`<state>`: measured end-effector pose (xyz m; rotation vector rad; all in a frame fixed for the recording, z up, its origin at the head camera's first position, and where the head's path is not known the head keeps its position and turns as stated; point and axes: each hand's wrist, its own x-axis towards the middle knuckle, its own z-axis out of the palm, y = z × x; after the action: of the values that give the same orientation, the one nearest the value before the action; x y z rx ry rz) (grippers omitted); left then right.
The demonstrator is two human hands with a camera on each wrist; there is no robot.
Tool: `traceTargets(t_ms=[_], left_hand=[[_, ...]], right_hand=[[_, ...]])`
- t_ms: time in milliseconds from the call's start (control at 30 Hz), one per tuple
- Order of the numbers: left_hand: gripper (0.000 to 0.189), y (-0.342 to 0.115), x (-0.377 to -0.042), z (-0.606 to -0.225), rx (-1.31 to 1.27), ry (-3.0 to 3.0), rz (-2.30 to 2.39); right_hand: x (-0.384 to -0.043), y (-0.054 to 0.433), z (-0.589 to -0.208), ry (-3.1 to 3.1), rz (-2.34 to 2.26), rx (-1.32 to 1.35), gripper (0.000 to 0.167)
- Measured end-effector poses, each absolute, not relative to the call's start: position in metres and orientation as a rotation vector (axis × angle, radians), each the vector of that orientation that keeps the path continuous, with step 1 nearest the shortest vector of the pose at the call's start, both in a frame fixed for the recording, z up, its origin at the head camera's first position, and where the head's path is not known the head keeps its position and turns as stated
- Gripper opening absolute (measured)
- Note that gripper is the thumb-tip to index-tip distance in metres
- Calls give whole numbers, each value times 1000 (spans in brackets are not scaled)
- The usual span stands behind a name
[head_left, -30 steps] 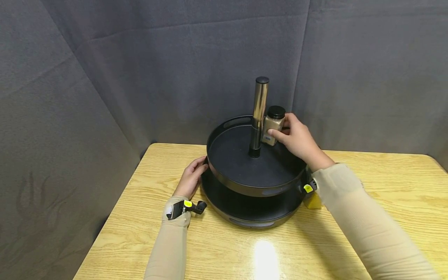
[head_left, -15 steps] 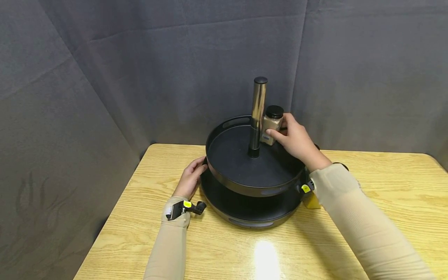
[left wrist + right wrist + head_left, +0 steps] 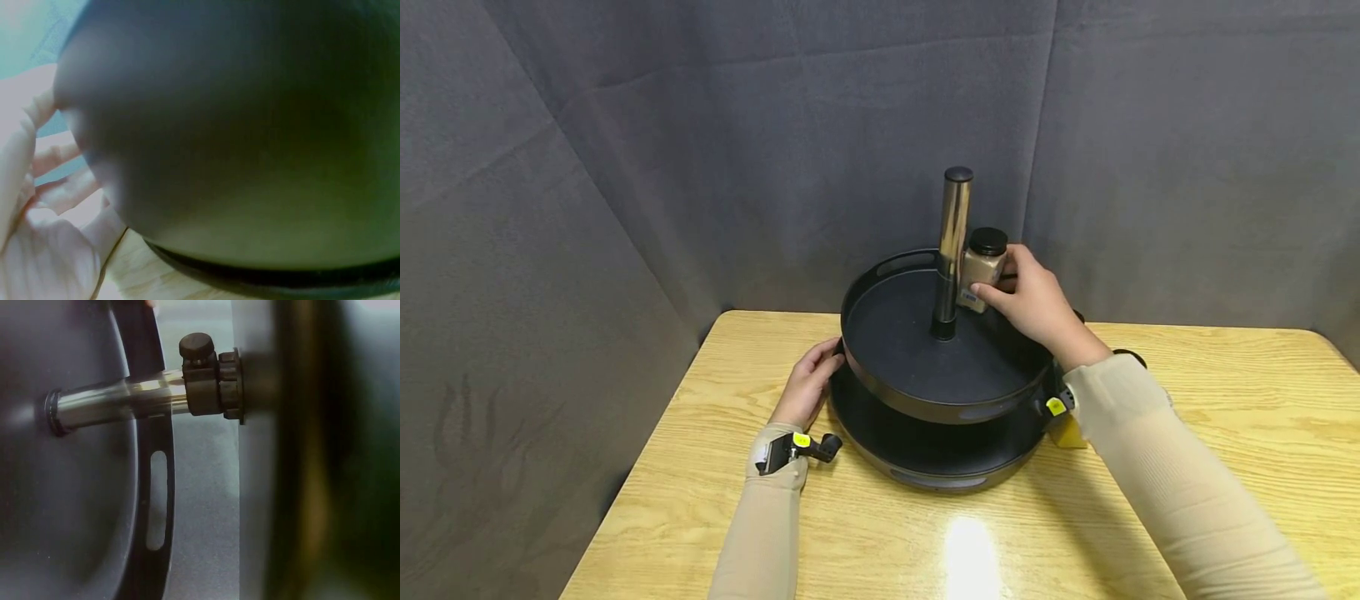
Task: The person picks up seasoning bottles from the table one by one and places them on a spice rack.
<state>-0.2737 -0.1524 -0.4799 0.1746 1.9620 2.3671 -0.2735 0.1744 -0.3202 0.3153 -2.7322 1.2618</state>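
Note:
A clear spice jar [image 3: 979, 268] with a black lid and beige powder stands tilted beside the metal post, over the upper round black tray [image 3: 917, 358]. My right hand [image 3: 1036, 300] grips the jar from the right, thumb on its front and fingers behind. My left hand [image 3: 808, 383] is at the left side of the two-tier turntable, its fingertips touching the upper tray's edge. In the left wrist view the fingers [image 3: 65, 187] lie spread along the dark tray's edge. The right hand and jar are out of the right wrist view.
Below the upper tray sits the lower tray [image 3: 940, 483] on the wooden table [image 3: 850, 542]. The post [image 3: 100, 406] carries a clamp knob [image 3: 197, 347] between tiers. A yellow object [image 3: 1070, 433] is partly hidden by the right forearm. A grey curtain [image 3: 775, 167] hangs behind.
The right hand and jar have shifted very slightly left in the view, along with the post and tray. The left hand has stayed at the tray's edge.

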Motion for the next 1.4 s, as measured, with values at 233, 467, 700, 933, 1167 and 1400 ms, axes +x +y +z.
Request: traceTargets(t_ms=[233,467,700,933,1167,1400], left_hand=[[44,-153,-277,-481,180,1953,2373],[42,-149,-277,-482,160,1953,2380],[42,-146,-279,-483,163,1957,2371],[41,-148,-280,-481,146,1978,2367],[42,-149,-278,-483,144,1977,2363],[42,-151,-276,-484,152,1968,2382]], right_hand=[[-273,177,-322,-2598,1320,308,62],[-273,180,-326,-2422,1365,312,55],[-269,187,-323,-2307,1466,341,40],[-258,192,-321,-2251,1560,444,36],[-234,200,-316,-2223,1491,467,31],[-203,209,-318,-2139,1349,409,29]])
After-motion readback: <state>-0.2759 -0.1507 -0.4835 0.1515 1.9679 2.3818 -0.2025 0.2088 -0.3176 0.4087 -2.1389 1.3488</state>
